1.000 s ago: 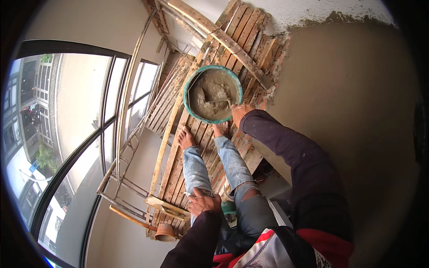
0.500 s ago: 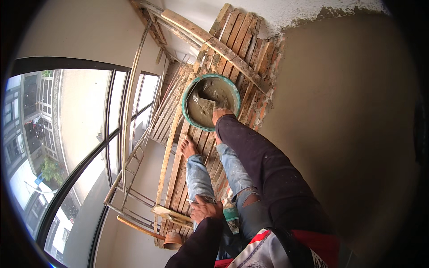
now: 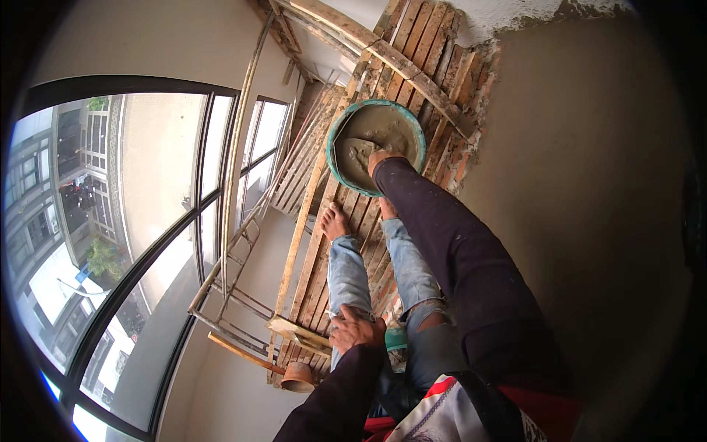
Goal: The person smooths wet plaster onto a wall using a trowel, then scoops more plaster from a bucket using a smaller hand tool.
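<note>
A round teal tub [image 3: 333, 162] of wet grey mortar [image 3: 390, 127] stands on a platform of wooden slats. My right hand [image 3: 383, 159] reaches over its near side, fingers closed round a trowel whose handle they hide. The mortar-smeared trowel blade [image 3: 359, 148] lies in the mix. Resting on my left knee, over the torn jeans [image 3: 349, 283], is my left hand [image 3: 353, 330], its fingers apart and nothing visible in it. Just left of that hand, a wooden board [image 3: 300, 334] lies across the platform edge.
Wooden slats [image 3: 300, 313] carry my bare feet. A thick plank [image 3: 412, 70] crosses beyond the tub. Metal scaffold rails [image 3: 232, 291] and large windows [image 3: 147, 261] are on the left; a freshly plastered wall [image 3: 582, 184] rises on the right. An orange-brown pot [image 3: 297, 376] sits near the platform's near end.
The trowel blade, earlier raised flatter at the mortar's surface, now sits lower and more covered in mortar. The whole view has shifted, so things appear further right. My left hand stays on the knee.
</note>
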A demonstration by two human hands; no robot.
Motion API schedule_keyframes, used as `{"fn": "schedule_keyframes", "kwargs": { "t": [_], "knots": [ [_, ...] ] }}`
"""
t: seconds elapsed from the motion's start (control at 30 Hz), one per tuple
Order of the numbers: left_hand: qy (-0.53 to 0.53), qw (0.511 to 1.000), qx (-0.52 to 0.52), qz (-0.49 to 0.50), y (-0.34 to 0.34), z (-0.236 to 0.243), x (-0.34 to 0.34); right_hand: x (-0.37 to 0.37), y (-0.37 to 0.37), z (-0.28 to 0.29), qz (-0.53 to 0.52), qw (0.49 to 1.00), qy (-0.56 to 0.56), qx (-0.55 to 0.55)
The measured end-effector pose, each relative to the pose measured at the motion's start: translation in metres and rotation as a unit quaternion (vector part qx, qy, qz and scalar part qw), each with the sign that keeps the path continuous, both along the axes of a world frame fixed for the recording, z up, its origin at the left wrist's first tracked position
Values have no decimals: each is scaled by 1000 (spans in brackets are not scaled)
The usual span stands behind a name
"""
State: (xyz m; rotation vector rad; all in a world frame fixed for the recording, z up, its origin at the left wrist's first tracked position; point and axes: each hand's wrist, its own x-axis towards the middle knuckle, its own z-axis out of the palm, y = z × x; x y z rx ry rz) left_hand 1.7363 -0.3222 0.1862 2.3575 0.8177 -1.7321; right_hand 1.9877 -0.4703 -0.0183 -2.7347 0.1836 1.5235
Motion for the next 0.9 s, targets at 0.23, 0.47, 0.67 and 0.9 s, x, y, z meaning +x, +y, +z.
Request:
{"fn": "schedule_keyframes", "kwargs": {
  "t": [0.23,0.47,0.67,0.9],
  "knots": [
    [-18,1000,-2,-15,-32,-4,-2,-45,-71,-82,-295,853,194,385],
    [-19,998,30,-54,-46,-16,-5,-43,-66,-67,-778,250,269,510],
    [4,999,17,-50,-66,-21,4,-56,-76,-61,-723,14,191,664],
    [16,997,15,-68,-59,-35,8,-63,-104,-32,-716,-10,167,678]
  ]
}}
